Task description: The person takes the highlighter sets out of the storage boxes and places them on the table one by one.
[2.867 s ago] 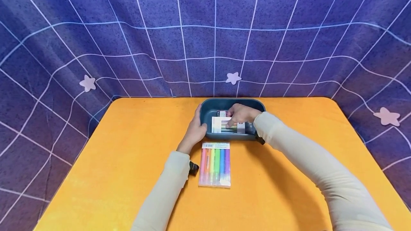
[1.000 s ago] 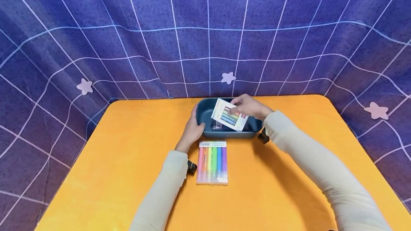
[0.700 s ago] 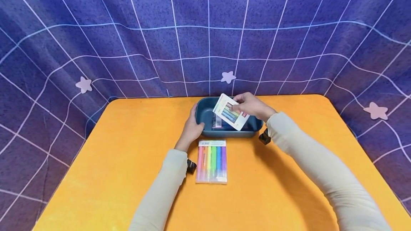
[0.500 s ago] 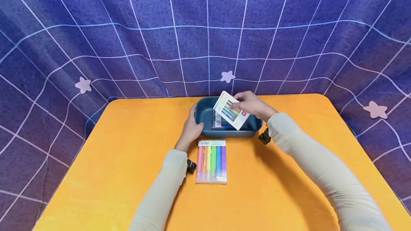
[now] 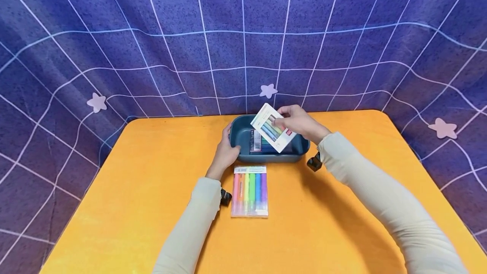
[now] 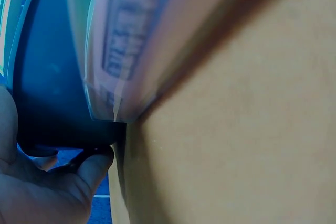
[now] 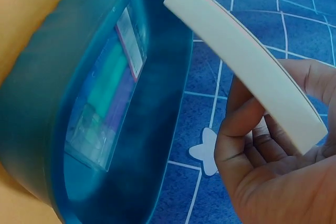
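At the left end of a dark teal plastic bin [image 5: 274, 159], my left hand [image 5: 226, 153] grips the wall, thumb toward the front. My right hand [image 5: 300, 122] pinches a white pen box [image 5: 279, 145] and holds it tilted over the bin. Through the box's window show several coloured pens; the right wrist view has its plain narrow side [image 7: 241, 66]. Inside the bin lies a clear pack of coloured pens [image 7: 107, 93] with a barcode label, partly covered by the box in the head view. A clear pack of rainbow highlighters [image 5: 249, 191] lies flat before the bin.
The orange tabletop [image 5: 160, 206] reaches back to a purple-blue grid curtain [image 5: 171, 54] with star shapes. Close to the bin's front wall, the highlighter pack lies beside my left wrist. Both wrists carry small black cameras.
My right hand has lifted the white pen box from inside the bin, turned it aslant and raised it slightly, uncovering more of the pack beneath. My left hand stays on the bin.
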The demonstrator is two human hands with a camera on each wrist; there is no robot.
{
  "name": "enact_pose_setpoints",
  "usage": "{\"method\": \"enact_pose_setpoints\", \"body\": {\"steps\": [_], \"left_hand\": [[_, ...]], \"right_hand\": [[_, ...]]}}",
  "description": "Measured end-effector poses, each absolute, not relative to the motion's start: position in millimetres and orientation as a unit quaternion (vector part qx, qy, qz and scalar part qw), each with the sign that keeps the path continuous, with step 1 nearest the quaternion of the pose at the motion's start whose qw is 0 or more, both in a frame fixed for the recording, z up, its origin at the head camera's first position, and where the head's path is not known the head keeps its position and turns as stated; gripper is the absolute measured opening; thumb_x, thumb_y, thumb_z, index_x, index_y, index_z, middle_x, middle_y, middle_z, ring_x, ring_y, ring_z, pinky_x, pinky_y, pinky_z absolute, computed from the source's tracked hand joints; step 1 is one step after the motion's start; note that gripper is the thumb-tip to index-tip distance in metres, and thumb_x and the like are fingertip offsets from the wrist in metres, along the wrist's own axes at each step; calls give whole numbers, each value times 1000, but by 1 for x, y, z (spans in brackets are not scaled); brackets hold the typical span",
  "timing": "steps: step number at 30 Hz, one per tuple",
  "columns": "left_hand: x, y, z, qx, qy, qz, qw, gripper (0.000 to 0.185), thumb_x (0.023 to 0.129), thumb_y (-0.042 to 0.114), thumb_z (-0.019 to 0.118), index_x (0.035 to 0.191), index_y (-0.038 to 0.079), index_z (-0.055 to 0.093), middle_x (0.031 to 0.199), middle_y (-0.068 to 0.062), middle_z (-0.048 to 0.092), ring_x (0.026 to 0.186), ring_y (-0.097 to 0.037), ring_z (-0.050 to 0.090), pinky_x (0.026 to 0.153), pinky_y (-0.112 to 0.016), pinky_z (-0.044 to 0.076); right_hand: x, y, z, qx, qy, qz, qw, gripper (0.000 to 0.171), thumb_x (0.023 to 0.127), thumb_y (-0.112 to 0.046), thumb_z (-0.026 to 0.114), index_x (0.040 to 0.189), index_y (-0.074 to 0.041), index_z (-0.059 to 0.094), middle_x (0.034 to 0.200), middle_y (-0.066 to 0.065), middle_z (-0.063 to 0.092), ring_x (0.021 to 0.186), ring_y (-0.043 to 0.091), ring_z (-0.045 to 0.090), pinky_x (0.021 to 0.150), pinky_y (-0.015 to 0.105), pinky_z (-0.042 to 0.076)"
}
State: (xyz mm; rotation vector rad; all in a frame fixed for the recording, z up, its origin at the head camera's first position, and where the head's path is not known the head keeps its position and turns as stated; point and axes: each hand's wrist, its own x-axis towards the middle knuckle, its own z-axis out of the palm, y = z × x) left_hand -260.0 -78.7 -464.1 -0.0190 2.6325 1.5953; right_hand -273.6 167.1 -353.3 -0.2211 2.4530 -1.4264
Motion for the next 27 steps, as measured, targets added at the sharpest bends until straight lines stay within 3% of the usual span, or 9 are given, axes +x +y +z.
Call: {"method": "enact_pose_setpoints", "body": {"steps": [7, 14, 18, 27], "left_hand": [[-258, -80, -464, -8, 853, 520, 32, 82, 93, 5, 57, 159, 31, 15, 158, -20, 41, 143, -39, 43, 120, -61, 32], [-259, -77, -464, 3, 859, 511, 36, 84, 91, 5, 57, 159, 30, 15, 155, -23, 43, 137, -39, 48, 117, -59, 37], [-259, -76, -464, 6, 862, 506, 33, 85, 89, 6, 58, 159, 31, 17, 152, -24, 47, 131, -40, 51, 114, -59, 40], [-260, -81, -466, -3, 851, 524, 36, 84, 93, 6, 58, 160, 33, 14, 157, -19, 42, 139, -38, 45, 118, -61, 35]], "right_hand": [[-267, 165, -350, -80, 845, -506, 150, 21, 93, -14, 64, 108, 1, 64, 94, 12, 69, 73, 15, 68, 65, 28, 60], [-259, 175, -360, -64, 828, -537, 150, 14, 92, -11, 63, 98, 2, 58, 97, 14, 71, 73, 16, 68, 66, 29, 60], [-254, 177, -368, -54, 820, -550, 150, 17, 91, -8, 63, 103, 3, 59, 94, 11, 70, 72, 14, 67, 65, 28, 59], [-248, 169, -365, -59, 815, -556, 153, 21, 91, -7, 63, 108, 5, 60, 88, 5, 71, 70, 11, 67, 63, 26, 58]]}}
